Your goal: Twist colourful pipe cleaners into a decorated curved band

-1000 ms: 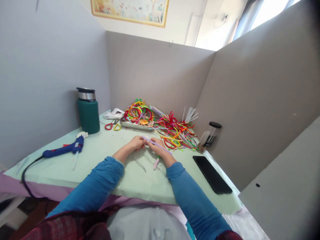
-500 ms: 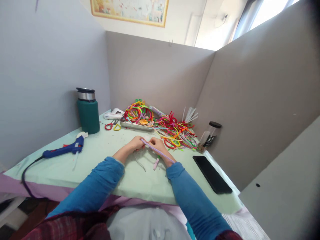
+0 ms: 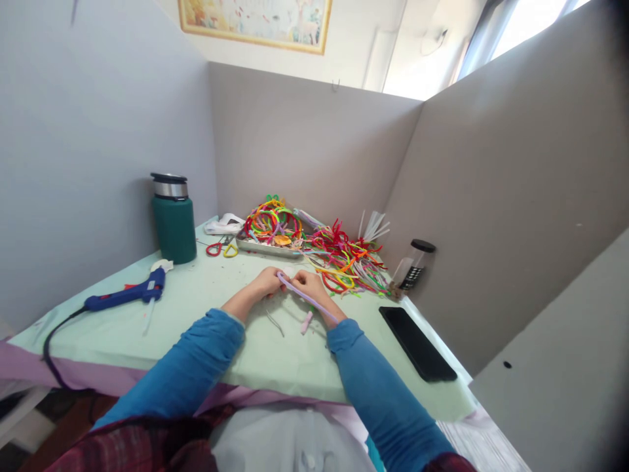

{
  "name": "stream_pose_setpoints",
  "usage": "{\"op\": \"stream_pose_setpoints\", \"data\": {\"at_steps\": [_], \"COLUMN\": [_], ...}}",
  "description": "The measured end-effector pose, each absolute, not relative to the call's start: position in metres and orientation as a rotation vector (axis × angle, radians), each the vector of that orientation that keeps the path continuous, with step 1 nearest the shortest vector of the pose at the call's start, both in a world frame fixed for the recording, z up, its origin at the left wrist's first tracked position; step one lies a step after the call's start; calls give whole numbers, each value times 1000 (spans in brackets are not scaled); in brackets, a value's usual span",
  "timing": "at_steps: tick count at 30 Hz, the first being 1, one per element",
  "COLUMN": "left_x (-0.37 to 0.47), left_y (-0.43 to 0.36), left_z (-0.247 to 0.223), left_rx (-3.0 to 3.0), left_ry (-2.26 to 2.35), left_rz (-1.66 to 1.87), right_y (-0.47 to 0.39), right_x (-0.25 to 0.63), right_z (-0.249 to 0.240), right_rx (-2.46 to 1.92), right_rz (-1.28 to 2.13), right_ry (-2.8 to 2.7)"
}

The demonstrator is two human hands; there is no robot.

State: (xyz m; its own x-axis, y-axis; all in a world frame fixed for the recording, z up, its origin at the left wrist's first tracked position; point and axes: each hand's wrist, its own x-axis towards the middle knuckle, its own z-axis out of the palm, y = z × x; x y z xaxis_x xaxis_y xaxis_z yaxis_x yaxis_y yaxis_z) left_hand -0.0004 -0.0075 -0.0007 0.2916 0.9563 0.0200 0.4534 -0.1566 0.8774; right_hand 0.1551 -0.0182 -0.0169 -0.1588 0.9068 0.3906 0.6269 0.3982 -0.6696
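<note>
A lavender pipe cleaner (image 3: 310, 299) runs from between my fingertips back over my right wrist. My left hand (image 3: 266, 282) is closed on its front end. My right hand (image 3: 308, 284) is pinched close beside the left one, its fingers on the same pipe cleaner. A thin grey strand (image 3: 275, 322) hangs or lies below my left hand; its upper end is hidden. Near my right wrist, a small pink piece (image 3: 306, 322) with a green tip lies on the pale green tabletop (image 3: 196, 328).
Left: blue glue gun (image 3: 122, 297) with its cord, green bottle (image 3: 174, 223). Behind: red and yellow scissor handles (image 3: 230, 250), metal tray (image 3: 270, 249) of craft pieces, piled pipe cleaners (image 3: 346, 252). Right: clear jar (image 3: 411, 270), black phone (image 3: 417, 343). Grey partitions surround the table.
The lavender pipe cleaner's free end has shifted slightly left over my right wrist. The grey strand has moved a little. Both hands hold nearly the same place.
</note>
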Motion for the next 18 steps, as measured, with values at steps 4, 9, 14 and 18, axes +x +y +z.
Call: {"op": "stream_pose_setpoints", "data": {"at_steps": [4,9,14,18], "left_x": [-1,-1,0,-1], "left_y": [-6,-4,-5,-4], "left_z": [-2,-2,-1,-2], "left_rx": [1725,1659,1635,1697], "left_ry": [1265,1239,1239,1263], "left_rz": [809,797,792,801], "right_y": [-18,-16,-15,-17], "right_x": [155,156,156,155], "right_z": [-17,-20,-23,-20], "right_rx": [-1293,-1274,-1246,-1238], "right_rz": [397,448,450,382], "right_ry": [-1900,-1927,-1945,-1934]}}
